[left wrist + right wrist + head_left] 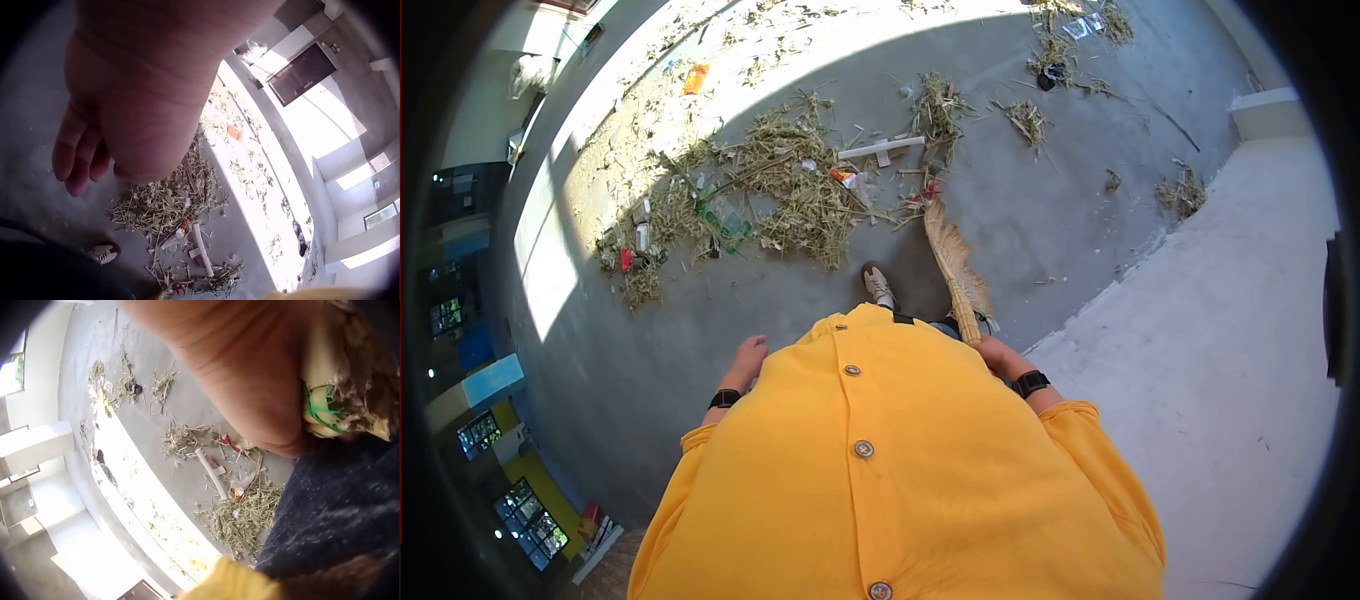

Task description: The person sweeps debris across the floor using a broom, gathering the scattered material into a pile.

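Note:
A straw broom slants down from my right hand, which grips its handle beside my hip. Its far end is at a red scrap on the floor. In the right wrist view, green ties wrap the handle by my hand, whose fingers are mostly hidden. My left hand hangs at my side holding nothing; the left wrist view shows its fingers loosely bent. Ahead lies a heap of dry straw mixed with litter, including a white strip and green plastic.
More straw clumps dot the grey floor. An orange wrapper lies in the sunlit strip. A pale raised surface runs along the right. My shoe stands just short of the heap.

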A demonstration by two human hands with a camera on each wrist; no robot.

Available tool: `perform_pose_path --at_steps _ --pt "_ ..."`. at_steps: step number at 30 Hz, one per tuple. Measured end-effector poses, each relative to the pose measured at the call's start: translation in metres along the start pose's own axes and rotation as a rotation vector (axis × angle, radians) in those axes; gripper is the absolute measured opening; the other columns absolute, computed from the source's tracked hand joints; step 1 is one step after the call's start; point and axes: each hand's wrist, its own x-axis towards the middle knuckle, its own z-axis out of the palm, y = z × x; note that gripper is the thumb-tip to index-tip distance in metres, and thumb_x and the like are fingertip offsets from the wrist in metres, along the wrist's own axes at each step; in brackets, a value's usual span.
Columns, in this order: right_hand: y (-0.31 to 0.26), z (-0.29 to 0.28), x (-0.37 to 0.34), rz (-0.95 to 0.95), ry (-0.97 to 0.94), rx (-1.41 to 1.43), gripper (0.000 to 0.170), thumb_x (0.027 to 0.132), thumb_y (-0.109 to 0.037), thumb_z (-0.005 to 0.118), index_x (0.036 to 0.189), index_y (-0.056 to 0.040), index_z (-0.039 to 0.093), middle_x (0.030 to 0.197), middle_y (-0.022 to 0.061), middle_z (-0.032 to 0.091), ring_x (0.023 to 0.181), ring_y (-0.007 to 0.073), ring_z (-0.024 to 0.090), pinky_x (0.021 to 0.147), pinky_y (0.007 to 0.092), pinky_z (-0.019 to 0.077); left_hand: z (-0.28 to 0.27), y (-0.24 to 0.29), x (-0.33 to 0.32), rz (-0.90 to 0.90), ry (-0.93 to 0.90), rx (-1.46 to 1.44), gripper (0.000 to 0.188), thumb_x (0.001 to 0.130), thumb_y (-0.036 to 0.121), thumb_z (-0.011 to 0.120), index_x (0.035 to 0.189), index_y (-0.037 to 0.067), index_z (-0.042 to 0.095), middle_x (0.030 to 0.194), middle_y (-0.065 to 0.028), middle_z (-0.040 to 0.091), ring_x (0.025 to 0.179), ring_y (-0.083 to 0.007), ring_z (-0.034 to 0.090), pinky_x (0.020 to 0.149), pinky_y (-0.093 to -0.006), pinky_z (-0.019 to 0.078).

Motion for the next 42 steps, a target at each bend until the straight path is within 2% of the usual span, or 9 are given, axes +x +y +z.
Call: perform_pose_path --at_steps 4,6,16,18,23,29,31,35,42 --pt "-0.086 0.015 -0.018 -0.077 -0.067 -0.337 0.052 0.065 -0.021 0.059 0.109 -0.0006 0.041 0.094 0.0126 0.054 0.081 0.0201 0.052 0.07 0.0302 0.0414 -0.01 -0.031 0.023 -0.013 -0.018 -0.047 0.043 0.071 0.008 0.04 0.112 -0.002 0.042 0.078 -0.0122 0.056 0.058 -0.015 0.052 0.052 -0.0258 0.0407" --pt "-0.106 0.021 -0.037 -0.25 -0.007 -0.426 0.057 0.064 -0.019 0.058 0.115 -0.002 0.036 0.099 0.0156 0.052 0.09 0.0244 0.05 0.078 0.03 0.0382 -0.018 0.006 0.008 -0.027 -0.027 -0.043 0.043 0.071 0.008 0.039 0.112 -0.003 0.042 0.077 -0.0117 0.056 0.057 -0.0147 0.051 0.05 -0.0257 0.0403" --pt "-0.038 -0.019 -0.075 -0.333 0.151 -0.333 0.072 0.062 -0.017 0.062 0.123 -0.0061 0.026 0.105 0.0161 0.049 0.099 0.0258 0.045 0.085 0.0307 0.0339 0.004 0.061 0.014 0.043 -0.096 0.01 0.043 0.07 0.006 0.039 0.112 -0.002 0.041 0.076 -0.0111 0.056 0.058 -0.015 0.052 0.051 -0.0261 0.0415" --pt "-0.013 -0.032 -0.1 -0.281 0.187 -0.2 0.07 0.064 -0.014 0.061 0.124 -0.0071 0.026 0.093 0.0145 0.052 0.078 0.0231 0.053 0.07 0.0312 0.0434 0.016 0.059 0.018 0.068 -0.099 0.024 0.043 0.07 0.006 0.039 0.112 -0.002 0.042 0.077 -0.0117 0.056 0.06 -0.0157 0.053 0.052 -0.0267 0.0422" --pt "0.048 -0.045 -0.152 -0.23 0.255 0.189 0.063 0.068 -0.006 0.055 0.123 -0.0114 0.026 0.062 0.0054 0.046 0.037 0.0113 0.042 0.033 0.0241 0.0364 0.052 0.049 0.034 0.103 -0.108 0.015 0.042 0.069 0.007 0.04 0.11 -0.002 0.045 0.083 -0.0146 0.057 0.066 -0.018 0.055 0.058 -0.0276 0.0436" --pt "0.096 -0.049 -0.174 -0.108 0.415 0.629 0.039 0.073 -0.01 0.051 0.108 -0.011 0.036 0.056 0.0039 0.044 0.041 0.0127 0.046 0.035 0.025 0.0389 0.08 0.084 0.016 0.1 -0.167 0.085 0.041 0.069 0.007 0.04 0.109 -0.001 0.046 0.088 -0.0166 0.056 0.067 -0.0188 0.056 0.058 -0.0276 0.0438" --pt "0.12 -0.056 -0.16 -0.086 0.403 0.808 0.03 0.074 -0.012 0.05 0.101 -0.0105 0.037 0.056 0.0042 0.044 0.041 0.0124 0.045 0.035 0.0248 0.0392 0.092 0.053 0.046 0.35 -0.078 0.237 0.041 0.069 0.007 0.04 0.109 0.0 0.046 0.079 -0.0133 0.056 0.062 -0.017 0.054 0.054 -0.0273 0.0433" --pt "0.139 -0.083 -0.149 0.022 0.291 1.157 0.014 0.076 -0.016 0.048 0.084 -0.0104 0.037 0.058 0.0045 0.044 0.045 0.012 0.045 0.038 0.0243 0.0406 0.089 0.116 -0.016 0.147 -0.123 0.134 0.042 0.068 0.007 0.041 0.109 -0.001 0.046 0.08 -0.0139 0.057 0.065 -0.0188 0.055 0.059 -0.0283 0.0437" --pt "0.079 -0.121 -0.064 0.037 -0.002 1.452 0.018 0.077 -0.019 0.048 0.081 -0.0069 0.035 0.059 0.0058 0.044 0.049 0.0127 0.046 0.042 0.0242 0.0424 0.08 0.073 -0.032 0.082 -0.049 0.045 0.043 0.069 0.008 0.042 0.11 -0.004 0.043 0.106 -0.0201 0.049 0.097 -0.0242 0.049 0.081 -0.0291 0.0378"
